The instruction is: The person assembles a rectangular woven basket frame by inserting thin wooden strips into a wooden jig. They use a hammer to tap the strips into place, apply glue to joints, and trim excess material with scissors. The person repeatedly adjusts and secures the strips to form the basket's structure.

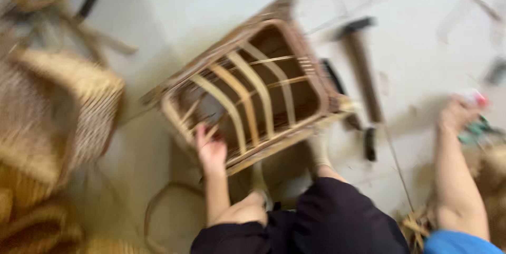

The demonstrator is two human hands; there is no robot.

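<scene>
Two hands work apart here, seen over dark trousered knees (327,217) and a blue sleeve (458,243) at the bottom edge. The left hand (211,148) is nearest the body: its fingers curl round the near rim of the rattan frame (253,85), closed on a cane there. The frame lies tipped on the floor (411,64) just beyond the knees, its open side toward the camera. The right hand (456,114) reaches well out to the side, next to something small, red-and-white and green (474,122); blur hides whether the fingers are spread or pinching, so I cannot tell.

As a judgement — the frame is gripped at one rim only and stands tilted, so it could roll or slip if the reach sideways shifts the body. A bare foot (319,154) rests close under the frame's lower edge, and could be caught.

The frame is a boxy, chair-like shell of bent cane: pale flat slats curving inside, darker round cane for the rim, smooth and glossy. A loose cane hoop (158,212) lies by the left knee. Beyond, a hammer (361,64) with wooden handle and dark head lies on the pale, scuffed floor — with cane scraps about. At far left stand woven wicker pieces (58,117), tight-plaited and honey-coloured.
</scene>
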